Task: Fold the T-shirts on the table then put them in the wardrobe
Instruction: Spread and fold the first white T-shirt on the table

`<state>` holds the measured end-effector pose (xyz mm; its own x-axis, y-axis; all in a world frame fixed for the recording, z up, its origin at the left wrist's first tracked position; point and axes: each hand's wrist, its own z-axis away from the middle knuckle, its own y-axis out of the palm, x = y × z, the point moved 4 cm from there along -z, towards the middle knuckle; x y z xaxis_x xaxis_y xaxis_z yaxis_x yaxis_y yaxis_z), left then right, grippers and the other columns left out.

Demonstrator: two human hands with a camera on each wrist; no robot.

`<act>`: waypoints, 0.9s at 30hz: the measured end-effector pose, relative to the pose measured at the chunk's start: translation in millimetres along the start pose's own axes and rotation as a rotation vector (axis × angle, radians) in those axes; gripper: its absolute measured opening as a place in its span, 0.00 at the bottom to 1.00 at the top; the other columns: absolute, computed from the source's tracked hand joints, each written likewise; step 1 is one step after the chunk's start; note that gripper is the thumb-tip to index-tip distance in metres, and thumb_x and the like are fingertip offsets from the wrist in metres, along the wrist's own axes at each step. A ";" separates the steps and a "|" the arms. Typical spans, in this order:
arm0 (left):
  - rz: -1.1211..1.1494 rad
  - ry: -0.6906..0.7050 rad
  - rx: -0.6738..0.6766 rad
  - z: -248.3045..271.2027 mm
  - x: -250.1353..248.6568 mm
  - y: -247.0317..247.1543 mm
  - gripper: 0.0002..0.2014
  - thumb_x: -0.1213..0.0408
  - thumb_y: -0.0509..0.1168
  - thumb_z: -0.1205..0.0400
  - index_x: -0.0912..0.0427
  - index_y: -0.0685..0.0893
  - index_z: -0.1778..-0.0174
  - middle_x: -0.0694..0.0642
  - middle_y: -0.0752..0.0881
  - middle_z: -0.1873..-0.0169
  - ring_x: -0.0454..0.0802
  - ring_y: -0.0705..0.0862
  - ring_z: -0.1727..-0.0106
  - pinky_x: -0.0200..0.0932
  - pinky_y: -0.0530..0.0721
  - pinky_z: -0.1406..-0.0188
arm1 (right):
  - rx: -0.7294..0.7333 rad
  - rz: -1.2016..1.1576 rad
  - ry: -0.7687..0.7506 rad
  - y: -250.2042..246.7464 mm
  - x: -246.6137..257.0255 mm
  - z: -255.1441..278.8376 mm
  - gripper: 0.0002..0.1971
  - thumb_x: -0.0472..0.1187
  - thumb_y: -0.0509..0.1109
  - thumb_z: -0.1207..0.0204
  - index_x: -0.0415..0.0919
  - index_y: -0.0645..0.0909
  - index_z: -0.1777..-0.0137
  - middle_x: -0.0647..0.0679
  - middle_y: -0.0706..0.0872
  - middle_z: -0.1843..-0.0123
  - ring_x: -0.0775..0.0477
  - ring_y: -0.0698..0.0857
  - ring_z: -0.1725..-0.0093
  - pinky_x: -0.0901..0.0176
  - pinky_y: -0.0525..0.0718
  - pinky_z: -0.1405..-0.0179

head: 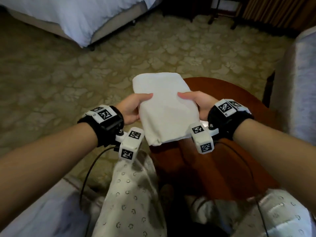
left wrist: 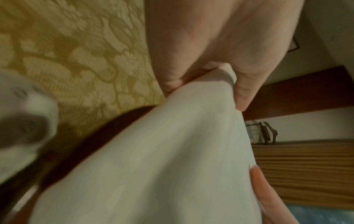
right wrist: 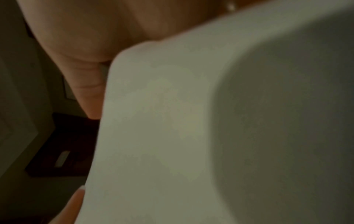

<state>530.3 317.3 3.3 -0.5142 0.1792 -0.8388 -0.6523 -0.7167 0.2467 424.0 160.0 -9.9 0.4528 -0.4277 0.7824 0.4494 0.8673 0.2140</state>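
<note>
A folded white T-shirt (head: 165, 106) is held in the air above the left edge of a round reddish wooden table (head: 227, 117). My left hand (head: 135, 106) grips its left side, thumb on top and fingers underneath. My right hand (head: 196, 104) grips the right side the same way. In the left wrist view the T-shirt (left wrist: 162, 159) fills the lower frame, pinched under the thumb of my left hand (left wrist: 210, 53). The right wrist view is blurred: the white T-shirt (right wrist: 172, 128) covers most of it, below my right hand (right wrist: 86, 45).
Patterned beige carpet (head: 68, 74) spreads ahead. A bed with white bedding (head: 77, 16) stands at the far left. A pale armchair (head: 297, 79) is at the right, dark furniture (head: 256, 12) at the far right. My patterned trouser legs (head: 130, 202) show below.
</note>
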 end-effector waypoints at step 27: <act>0.524 0.009 -0.604 270.8 208.6 -322.9 0.21 0.71 0.60 0.18 0.61 0.74 0.27 0.61 0.86 0.39 0.56 0.88 0.45 0.50 0.90 0.58 | 0.567 0.639 0.237 390.2 -238.6 -58.3 0.23 0.39 0.64 0.18 0.40 0.67 0.24 0.37 0.76 0.26 0.34 0.78 0.30 0.36 0.73 0.28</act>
<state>482.8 768.6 -119.9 -0.6638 -0.2861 -0.6910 0.0892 -0.9476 0.3067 536.2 585.6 -147.2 0.6627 0.1946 0.7232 -0.3646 0.9273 0.0846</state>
